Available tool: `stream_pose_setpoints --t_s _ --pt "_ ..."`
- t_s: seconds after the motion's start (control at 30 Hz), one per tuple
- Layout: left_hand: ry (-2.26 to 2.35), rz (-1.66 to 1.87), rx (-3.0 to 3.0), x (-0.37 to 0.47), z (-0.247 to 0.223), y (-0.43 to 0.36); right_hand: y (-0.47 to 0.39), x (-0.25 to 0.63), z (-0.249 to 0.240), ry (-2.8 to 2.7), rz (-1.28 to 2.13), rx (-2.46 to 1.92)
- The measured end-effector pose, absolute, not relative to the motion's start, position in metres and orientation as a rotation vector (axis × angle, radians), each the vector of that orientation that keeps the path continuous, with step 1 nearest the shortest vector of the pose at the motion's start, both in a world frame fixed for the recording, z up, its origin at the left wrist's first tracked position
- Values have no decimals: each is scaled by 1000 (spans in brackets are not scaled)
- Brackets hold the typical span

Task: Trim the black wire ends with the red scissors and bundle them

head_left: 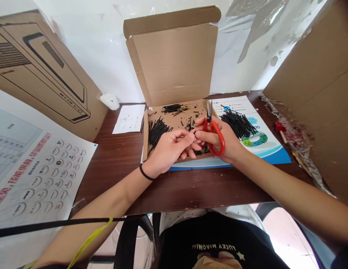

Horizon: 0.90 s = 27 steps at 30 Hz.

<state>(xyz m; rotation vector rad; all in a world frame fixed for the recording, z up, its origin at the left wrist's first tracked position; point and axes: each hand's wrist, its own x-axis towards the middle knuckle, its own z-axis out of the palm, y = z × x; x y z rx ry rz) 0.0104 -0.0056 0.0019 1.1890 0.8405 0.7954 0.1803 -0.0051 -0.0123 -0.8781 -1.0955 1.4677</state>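
My left hand is closed in a pinch over the front of an open cardboard box. Scissors with red handles rest in my right hand, their dark blades pointing away from me. The fingertips of both hands meet around a small dark bit, mostly hidden by the fingers. Inside the box, a pile of thin black sticks lies at the left. Behind my hands is a smaller bunch with gold-coloured ends. Short black scraps are scattered on the box floor.
Another heap of black sticks lies on a printed sheet right of the box. A small white paper is at the left. Cardboard walls flank the brown table. A red-headed object lies far right.
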Motion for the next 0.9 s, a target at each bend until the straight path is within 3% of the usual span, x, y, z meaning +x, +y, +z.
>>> stream_pose_setpoints --t_s 0.9 --pt "769 780 1242 6 -2 -2 -9 180 -8 -1104 1457 -922"
